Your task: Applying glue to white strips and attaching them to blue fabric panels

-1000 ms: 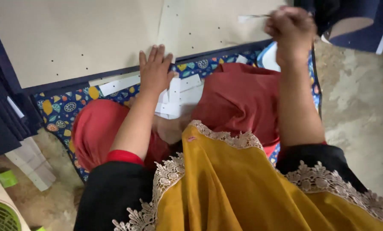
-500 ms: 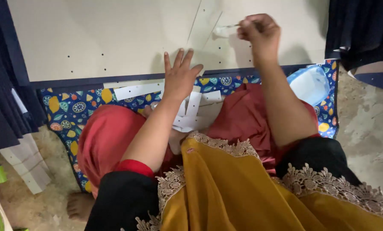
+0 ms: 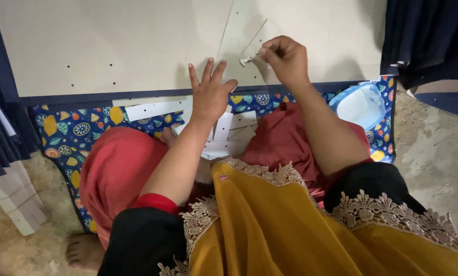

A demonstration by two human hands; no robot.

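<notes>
Seated cross-legged on a patterned mat [image 3: 65, 135], we are working over a large pale board [image 3: 111, 46] that is lying flat in front of our knees. Starting at the far left, a stack of white card pieces [image 3: 16, 202] is sitting on the bare floor, well apart from our hands. Moving inward, loose white paper strips [image 3: 152, 109] are lying along the board's near edge and spilling between our knees, seemingly kept within easy reach. Our left hand [image 3: 211, 92] is pressing down at the board's edge with its fingers spread wide and holding nothing, apparently steadying the surface beside a pale angled cut piece [image 3: 244, 36] resting on the board. Just to the right, our right hand [image 3: 285, 59] is pinching a small whitish tool [image 3: 247, 60] between thumb and curled fingers, its tip touching the cut piece; what kind of tool it is we cannot tell. Farther right, a pale blue plastic container [image 3: 359, 105] is sitting on the mat beside our knee.
</notes>
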